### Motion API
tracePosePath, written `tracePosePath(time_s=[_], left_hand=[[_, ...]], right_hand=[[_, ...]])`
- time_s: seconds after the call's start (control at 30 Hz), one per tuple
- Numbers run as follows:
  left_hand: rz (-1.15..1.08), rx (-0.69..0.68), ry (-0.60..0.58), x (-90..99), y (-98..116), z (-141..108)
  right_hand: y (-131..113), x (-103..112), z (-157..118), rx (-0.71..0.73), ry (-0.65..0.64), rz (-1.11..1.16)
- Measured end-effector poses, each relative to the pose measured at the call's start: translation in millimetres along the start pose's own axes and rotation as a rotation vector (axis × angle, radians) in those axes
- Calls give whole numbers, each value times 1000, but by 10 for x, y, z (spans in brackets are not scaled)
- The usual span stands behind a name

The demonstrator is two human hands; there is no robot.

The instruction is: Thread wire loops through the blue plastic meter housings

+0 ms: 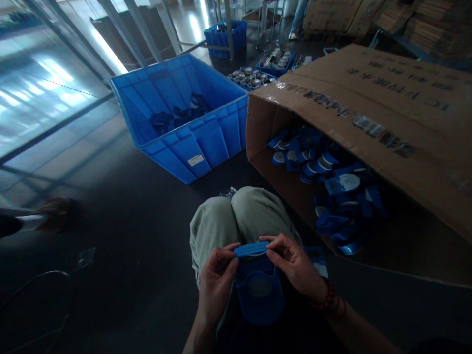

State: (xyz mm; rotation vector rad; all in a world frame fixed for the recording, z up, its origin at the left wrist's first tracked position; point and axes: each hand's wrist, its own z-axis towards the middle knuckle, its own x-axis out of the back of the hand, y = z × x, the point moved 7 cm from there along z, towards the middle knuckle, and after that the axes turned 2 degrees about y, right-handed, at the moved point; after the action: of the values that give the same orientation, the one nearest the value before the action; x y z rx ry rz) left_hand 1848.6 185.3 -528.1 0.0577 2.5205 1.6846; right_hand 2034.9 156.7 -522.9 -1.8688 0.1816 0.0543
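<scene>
A light blue strip is pinched at its two ends, between the fingertips of my left hand and of my right hand. Right below it, over my lap, lies a darker blue rounded plastic part with a faint round area in its middle; whether the strip is joined to it I cannot tell. A red bead bracelet circles my right wrist. Several blue parts with pale round discs lie inside an open cardboard box on the right.
Ahead to the left stands a blue bin with a few dark blue pieces inside. Further back are trays of small parts and another blue bin. At the left are a person's shoe and a cable on the floor.
</scene>
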Motion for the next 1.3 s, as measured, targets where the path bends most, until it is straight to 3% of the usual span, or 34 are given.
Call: tracePosePath(time_s=[0.2,0.53,0.63,0.83,1.17,1.3], left_hand=[[77,24,-21,-95,15,36],[630,-27,37,-231,197,143],[699,-49,17,-280,245,161],[637,-20,-31,-286,225,167],[349,51,-153,-140,85,156],[284,85,-146,-102,34,138]], right_hand=[[9,-48,25,-28,25,124],[-65,-96,4,-25,-15,101],[-51,-89,-10,-31,-7,116],[69,-101,17,-49,18,182],[96,-76,94,-21,13,84],[80,-62,118,5,25,23]])
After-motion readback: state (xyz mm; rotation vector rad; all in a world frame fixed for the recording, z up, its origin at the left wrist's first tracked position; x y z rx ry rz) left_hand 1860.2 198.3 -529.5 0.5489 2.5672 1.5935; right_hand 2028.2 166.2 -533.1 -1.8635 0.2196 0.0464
